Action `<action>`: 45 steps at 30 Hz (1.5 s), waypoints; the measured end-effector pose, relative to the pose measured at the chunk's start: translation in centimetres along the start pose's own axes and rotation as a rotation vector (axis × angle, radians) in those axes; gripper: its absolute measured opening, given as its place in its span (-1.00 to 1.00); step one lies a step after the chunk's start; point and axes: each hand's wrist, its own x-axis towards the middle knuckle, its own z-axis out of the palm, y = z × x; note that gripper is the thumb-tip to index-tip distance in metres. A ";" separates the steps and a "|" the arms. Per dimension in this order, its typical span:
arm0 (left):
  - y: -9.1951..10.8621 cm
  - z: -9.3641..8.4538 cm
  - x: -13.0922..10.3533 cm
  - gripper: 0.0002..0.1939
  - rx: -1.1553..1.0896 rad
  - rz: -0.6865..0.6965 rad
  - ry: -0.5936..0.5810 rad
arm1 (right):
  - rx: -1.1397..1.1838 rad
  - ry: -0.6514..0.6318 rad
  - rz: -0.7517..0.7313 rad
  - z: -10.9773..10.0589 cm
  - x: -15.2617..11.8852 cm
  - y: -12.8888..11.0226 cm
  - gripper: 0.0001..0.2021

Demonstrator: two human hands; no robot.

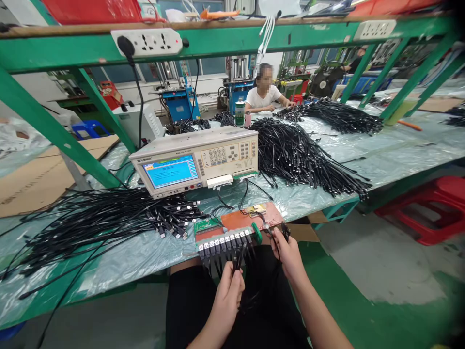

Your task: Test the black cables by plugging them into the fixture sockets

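Observation:
My left hand [229, 290] is closed on a black cable, its connector end pointing up just below the row of plugs. My right hand [285, 249] is closed round several black cables, their ends showing above the fingers, at the right of the test board. The test board [232, 220], orange and green, lies at the table's front edge. Several black USB plugs [225, 244] sit side by side along its front, cables hanging down. Behind it stands a tester [196, 160] with a lit blue screen. A green clip-like part [256, 233] is at the board's right end.
Black cables with USB plugs [109, 218] lie left of the tester; a large pile [301, 160] lies to its right. A green frame [203, 44] with power sockets crosses above. Across the table [378, 160] sits a person [264, 94]. A red stool [432, 208] stands at right.

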 end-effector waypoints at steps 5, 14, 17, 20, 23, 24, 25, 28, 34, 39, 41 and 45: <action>0.1 0.2 0.2 -0.53 -0.015 -0.028 -0.031 | 0.040 0.072 0.063 -1.2 -0.1 0.4 -0.37; 0.3 0.4 -0.1 -0.53 -0.060 0.001 -0.062 | -0.081 -0.099 -0.024 0.6 0.0 0.0 -0.36; 0.4 0.4 -0.1 -0.47 -0.113 -0.025 -0.039 | -0.188 -0.095 -0.072 1.2 0.3 -0.3 -0.35; 0.5 0.3 -0.1 -0.36 -0.159 -0.065 -0.002 | -0.249 -0.101 -0.084 1.4 0.7 -0.3 -0.34; 0.8 0.3 0.0 -0.37 -0.151 -0.063 -0.002 | -0.256 -0.112 -0.075 1.2 0.9 -0.2 -0.33; 0.8 0.3 0.0 -0.38 -0.138 -0.052 -0.006 | -0.249 -0.116 -0.065 1.2 0.9 -0.2 -0.34; 0.9 0.3 0.0 -0.39 -0.125 -0.039 -0.006 | -0.237 -0.123 -0.051 1.1 0.8 -0.2 -0.34; 1.1 0.5 0.1 -0.39 -0.109 -0.027 0.000 | -0.187 -0.169 0.011 1.0 0.5 -0.6 -0.37; 1.3 0.8 0.2 -0.37 -0.080 -0.089 -0.011 | -0.119 -0.216 0.093 0.1 -0.3 -1.8 -0.39; 1.3 1.0 0.3 -0.39 -0.053 -0.087 -0.051 | -0.078 -0.116 0.020 -0.8 -2.5 -2.3 -0.43; 1.2 1.3 0.4 -0.40 -0.064 -0.071 -0.068 | -0.158 -0.140 -0.057 -0.2 -3.8 -2.7 -0.50; 1.1 1.7 0.5 -0.42 -0.077 -0.075 -0.128 | -0.281 -0.229 -0.155 1.8 -5.8 -3.2 -0.61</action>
